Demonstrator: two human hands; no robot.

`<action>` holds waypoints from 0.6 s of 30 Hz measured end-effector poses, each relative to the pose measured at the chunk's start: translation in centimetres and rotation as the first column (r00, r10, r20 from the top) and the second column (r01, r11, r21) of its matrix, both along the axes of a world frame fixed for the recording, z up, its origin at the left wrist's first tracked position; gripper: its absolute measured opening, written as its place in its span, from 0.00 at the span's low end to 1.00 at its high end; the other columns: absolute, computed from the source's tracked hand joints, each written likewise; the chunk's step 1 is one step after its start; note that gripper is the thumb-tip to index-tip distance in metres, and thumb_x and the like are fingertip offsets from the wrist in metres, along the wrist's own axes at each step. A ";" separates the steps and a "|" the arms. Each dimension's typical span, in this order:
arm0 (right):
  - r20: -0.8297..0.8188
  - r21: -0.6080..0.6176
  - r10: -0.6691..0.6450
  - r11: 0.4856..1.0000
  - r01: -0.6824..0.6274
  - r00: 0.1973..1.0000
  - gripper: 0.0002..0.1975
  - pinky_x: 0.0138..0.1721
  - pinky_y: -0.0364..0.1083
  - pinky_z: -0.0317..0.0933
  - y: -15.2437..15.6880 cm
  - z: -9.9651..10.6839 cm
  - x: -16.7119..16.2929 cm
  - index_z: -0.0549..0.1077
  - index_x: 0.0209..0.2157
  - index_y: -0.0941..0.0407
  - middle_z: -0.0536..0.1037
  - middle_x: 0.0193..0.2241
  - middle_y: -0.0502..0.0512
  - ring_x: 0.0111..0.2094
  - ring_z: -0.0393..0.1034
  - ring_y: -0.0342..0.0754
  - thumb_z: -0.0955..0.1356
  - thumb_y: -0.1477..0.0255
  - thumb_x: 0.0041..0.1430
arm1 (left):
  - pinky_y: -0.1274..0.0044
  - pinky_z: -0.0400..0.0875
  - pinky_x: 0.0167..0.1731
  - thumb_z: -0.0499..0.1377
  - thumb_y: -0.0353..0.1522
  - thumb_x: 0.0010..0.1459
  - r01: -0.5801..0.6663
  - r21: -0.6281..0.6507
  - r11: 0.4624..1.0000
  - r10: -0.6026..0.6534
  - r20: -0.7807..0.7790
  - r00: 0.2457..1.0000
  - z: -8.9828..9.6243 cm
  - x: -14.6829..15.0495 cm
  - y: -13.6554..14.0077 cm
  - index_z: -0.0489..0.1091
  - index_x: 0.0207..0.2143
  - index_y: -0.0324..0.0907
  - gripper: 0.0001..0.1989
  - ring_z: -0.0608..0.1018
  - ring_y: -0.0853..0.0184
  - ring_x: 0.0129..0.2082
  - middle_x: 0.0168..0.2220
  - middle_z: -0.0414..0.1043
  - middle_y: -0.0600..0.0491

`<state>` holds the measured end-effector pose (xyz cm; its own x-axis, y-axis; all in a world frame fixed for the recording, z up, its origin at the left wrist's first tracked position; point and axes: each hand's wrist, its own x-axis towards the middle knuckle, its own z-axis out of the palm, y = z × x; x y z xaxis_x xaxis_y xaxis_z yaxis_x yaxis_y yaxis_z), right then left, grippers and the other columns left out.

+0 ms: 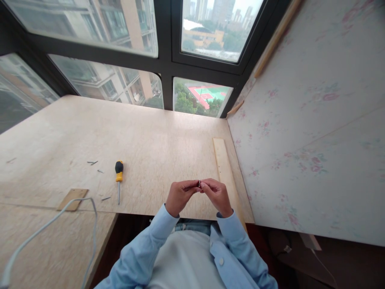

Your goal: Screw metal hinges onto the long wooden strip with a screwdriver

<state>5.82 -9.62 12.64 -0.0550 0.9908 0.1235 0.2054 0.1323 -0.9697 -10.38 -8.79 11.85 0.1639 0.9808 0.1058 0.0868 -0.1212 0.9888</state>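
Both hands meet in front of my body, above the near edge of the pale tabletop. My left hand (179, 196) pinches a tiny, shiny metal piece (199, 183) between thumb and fingers. From the other side, my right hand (218, 196) closes its thumb and fingertips on the same piece. Most of it is covered by the fingertips, and its kind is too small to make out. To the left lies a screwdriver (119, 176) with a black and yellow handle, its shaft toward me. Several small screw-like metal pieces (106, 198) are scattered around it.
A long wooden strip (223, 158) with small holes lies along the right side by the flowered wall (300, 132). At the left are a small wooden board (70, 204) and a looping white cable (39, 237). Dark-framed windows (167, 60) rise behind the tabletop (150, 136).
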 end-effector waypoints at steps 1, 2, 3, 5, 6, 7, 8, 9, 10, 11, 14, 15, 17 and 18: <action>-0.012 -0.006 0.000 1.000 -0.001 1.000 0.10 0.28 0.44 0.70 0.1 0.0 0.1 0.81 0.34 0.56 0.80 0.31 0.56 0.28 0.74 0.46 0.69 0.66 0.59 | 0.74 0.78 0.36 0.66 0.32 0.52 0.002 0.008 1.000 -0.002 -0.017 1.000 0.0 0.1 0.2 0.81 0.35 0.44 0.07 0.82 0.61 0.34 0.35 0.81 0.53; -0.017 -0.008 -0.002 1.000 0.001 1.000 0.10 0.27 0.45 0.71 0.2 -0.1 0.1 0.81 0.34 0.55 0.80 0.31 0.56 0.28 0.74 0.47 0.69 0.66 0.59 | 0.74 0.78 0.36 0.66 0.32 0.52 0.008 0.015 1.000 -0.007 -0.031 0.999 -0.1 0.1 0.3 0.81 0.35 0.44 0.07 0.82 0.61 0.34 0.35 0.81 0.53; -0.010 -0.004 -0.005 1.000 0.005 1.000 0.10 0.27 0.45 0.71 0.3 -0.1 0.2 0.81 0.34 0.55 0.81 0.31 0.56 0.28 0.75 0.47 0.69 0.66 0.59 | 0.74 0.77 0.37 0.66 0.31 0.52 0.016 0.023 1.000 -0.015 -0.041 0.999 -0.1 0.1 0.5 0.81 0.36 0.44 0.07 0.82 0.61 0.34 0.35 0.81 0.53; 0.034 0.028 -0.009 1.000 0.009 0.999 0.10 0.27 0.45 0.71 0.5 -0.1 0.4 0.82 0.34 0.54 0.81 0.31 0.56 0.28 0.75 0.47 0.69 0.66 0.59 | 0.74 0.77 0.37 0.66 0.31 0.53 0.031 0.042 0.999 -0.029 -0.053 0.998 -0.1 0.2 0.7 0.81 0.36 0.44 0.07 0.82 0.61 0.35 0.35 0.81 0.53; 0.065 0.053 -0.009 0.999 0.006 0.998 0.09 0.27 0.45 0.70 0.6 -0.1 0.4 0.82 0.34 0.54 0.81 0.31 0.56 0.29 0.75 0.47 0.69 0.67 0.59 | 0.74 0.77 0.37 0.66 0.31 0.53 0.034 0.052 0.998 -0.031 -0.059 0.998 -0.1 0.2 0.8 0.81 0.36 0.44 0.07 0.82 0.61 0.35 0.35 0.81 0.53; 0.094 0.077 -0.007 0.997 -0.001 0.996 0.09 0.27 0.45 0.70 0.6 -0.1 0.5 0.82 0.34 0.54 0.81 0.31 0.56 0.29 0.75 0.48 0.69 0.67 0.59 | 0.74 0.77 0.37 0.66 0.31 0.53 0.036 0.062 0.997 -0.032 -0.065 0.997 -0.1 0.3 0.8 0.81 0.36 0.44 0.07 0.82 0.61 0.34 0.35 0.81 0.53; 0.115 0.099 -0.005 0.995 -0.007 0.993 0.09 0.27 0.45 0.70 0.7 -0.2 0.6 0.82 0.34 0.53 0.82 0.31 0.56 0.30 0.75 0.48 0.69 0.67 0.60 | 0.74 0.77 0.37 0.65 0.32 0.53 0.034 0.072 0.997 -0.029 -0.071 0.997 -0.2 0.3 0.9 0.81 0.36 0.44 0.07 0.82 0.61 0.34 0.35 0.81 0.53; 0.127 0.112 0.000 0.994 -0.014 0.992 0.09 0.28 0.45 0.70 0.7 -0.2 0.6 0.82 0.34 0.53 0.82 0.32 0.56 0.30 0.75 0.48 0.69 0.67 0.60 | 0.74 0.77 0.37 0.65 0.32 0.54 0.031 0.079 0.996 -0.025 -0.073 0.997 -0.2 0.3 0.9 0.81 0.36 0.44 0.07 0.82 0.61 0.34 0.35 0.81 0.53; 0.128 0.115 0.003 0.993 -0.018 0.992 0.09 0.28 0.45 0.71 0.7 -0.3 0.6 0.82 0.34 0.53 0.82 0.32 0.56 0.30 0.75 0.48 0.69 0.68 0.60 | 0.74 0.77 0.37 0.65 0.33 0.54 0.024 0.082 0.996 -0.018 -0.072 0.997 -0.3 0.3 0.9 0.81 0.36 0.44 0.07 0.82 0.61 0.34 0.35 0.81 0.53; 0.121 0.107 0.008 0.994 -0.021 0.993 0.09 0.28 0.45 0.71 0.7 -0.5 0.6 0.82 0.34 0.53 0.82 0.32 0.56 0.30 0.75 0.48 0.68 0.67 0.60 | 0.74 0.77 0.36 0.65 0.33 0.54 0.017 0.084 0.996 -0.011 -0.069 0.998 -0.4 0.3 0.9 0.81 0.36 0.44 0.07 0.82 0.61 0.33 0.34 0.81 0.53; 0.089 0.059 0.030 0.998 -0.036 0.996 0.10 0.28 0.45 0.72 0.7 -0.9 0.6 0.82 0.35 0.52 0.81 0.33 0.56 0.30 0.75 0.48 0.68 0.66 0.61 | 0.74 0.78 0.36 0.65 0.34 0.54 0.002 0.078 0.997 0.003 -0.057 0.998 -0.6 0.2 0.9 0.81 0.36 0.43 0.07 0.82 0.61 0.33 0.34 0.81 0.52; 0.083 0.048 0.038 0.998 -0.042 0.996 0.10 0.28 0.45 0.72 0.7 -1.0 0.5 0.82 0.35 0.52 0.81 0.33 0.56 0.30 0.75 0.47 0.68 0.66 0.61 | 0.74 0.78 0.35 0.65 0.35 0.54 0.002 0.076 0.997 0.002 -0.055 0.998 -0.7 0.1 0.9 0.81 0.36 0.43 0.08 0.82 0.61 0.33 0.34 0.81 0.52; 0.077 0.043 0.041 0.998 -0.044 0.996 0.10 0.29 0.45 0.72 0.6 -1.0 0.4 0.82 0.35 0.52 0.81 0.33 0.56 0.30 0.75 0.47 0.68 0.66 0.61 | 0.74 0.78 0.35 0.65 0.35 0.54 0.004 0.074 0.997 0.000 -0.053 0.999 -0.7 0.1 0.9 0.81 0.36 0.43 0.08 0.82 0.61 0.33 0.34 0.81 0.52; 0.076 0.046 0.037 0.998 -0.041 0.996 0.10 0.29 0.45 0.72 0.6 -1.0 0.3 0.82 0.35 0.52 0.81 0.33 0.56 0.31 0.75 0.47 0.68 0.66 0.61 | 0.74 0.78 0.35 0.65 0.36 0.55 0.004 0.075 0.997 0.000 -0.053 0.999 -0.7 0.0 0.9 0.81 0.36 0.43 0.09 0.82 0.60 0.33 0.34 0.81 0.52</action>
<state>6.14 -9.03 11.62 -0.1044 0.9808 0.1647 0.2710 0.1874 -0.9442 -10.35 -7.93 11.17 0.1728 0.9701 0.1707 0.1383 -0.1955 0.9709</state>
